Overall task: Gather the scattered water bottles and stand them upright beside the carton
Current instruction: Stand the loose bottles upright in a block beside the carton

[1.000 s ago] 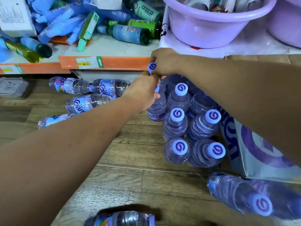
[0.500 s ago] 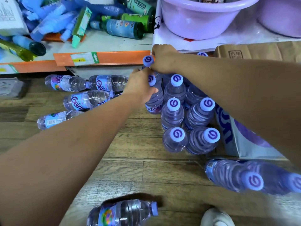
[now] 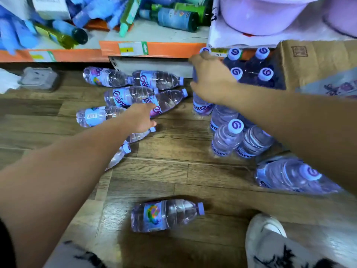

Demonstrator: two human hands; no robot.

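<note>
Several upright water bottles (image 3: 234, 125) with lilac caps stand in a cluster left of the brown carton (image 3: 313, 62). My right hand (image 3: 210, 80) grips one upright bottle (image 3: 202, 108) at the cluster's left edge, its cap just above my fingers. My left hand (image 3: 142, 118) reaches over the lying bottles, its fingertips touching one that points right (image 3: 166, 100), with the fingers spread. More bottles lie on the floor at the left (image 3: 127, 95), (image 3: 105, 76), one lies near me (image 3: 166, 214), and one lies at the right (image 3: 289, 176).
An orange-edged shelf (image 3: 154, 49) behind holds jumbled blue and green bottles. A lilac basin (image 3: 260, 14) sits above the carton. A grey plastic box (image 3: 38, 78) rests on the wooden floor at the left. My white shoe (image 3: 264, 238) is at the bottom right.
My left hand has left the upright cluster and moved down-left onto the lying bottles. My right hand still holds its upright bottle. The view has shifted, showing more floor.
</note>
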